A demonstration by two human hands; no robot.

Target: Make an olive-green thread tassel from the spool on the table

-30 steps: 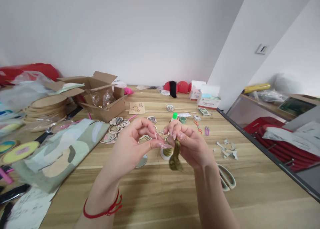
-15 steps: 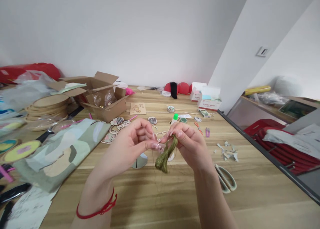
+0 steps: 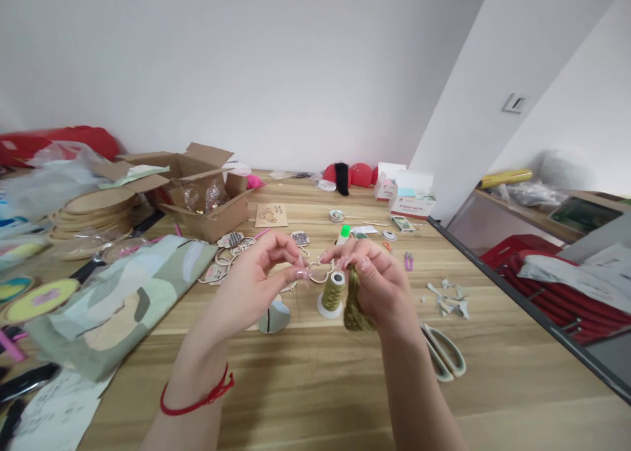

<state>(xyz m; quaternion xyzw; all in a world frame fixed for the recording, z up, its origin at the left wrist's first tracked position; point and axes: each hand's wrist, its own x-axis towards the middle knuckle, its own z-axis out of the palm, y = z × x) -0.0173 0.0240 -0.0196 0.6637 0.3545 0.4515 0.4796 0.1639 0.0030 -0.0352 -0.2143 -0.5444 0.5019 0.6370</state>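
Both my hands are raised over the wooden table (image 3: 315, 385). My right hand (image 3: 377, 283) is closed around a bundle of olive-green thread (image 3: 353, 306) that hangs below its fingers. My left hand (image 3: 256, 280), with a red cord at the wrist, pinches a fine strand at its fingertips, close to the right fingertips. A spool of green thread (image 3: 333, 293) stands upright on the table just behind and between the hands. A small round mirror-like disc (image 3: 274, 319) lies under my left hand.
Scissors (image 3: 444, 351) and paper scraps (image 3: 448, 296) lie at the right. A patterned cloth (image 3: 118, 300), wooden hoops (image 3: 93, 211) and an open cardboard box (image 3: 197, 194) sit at the left. Small wooden cut-outs, a glue stick (image 3: 344, 233) and sticky-note boxes (image 3: 411, 198) are farther back.
My hands have drawn slightly apart. The thread bundle has swung from between the hands to under my right hand, and the spool behind it is uncovered.
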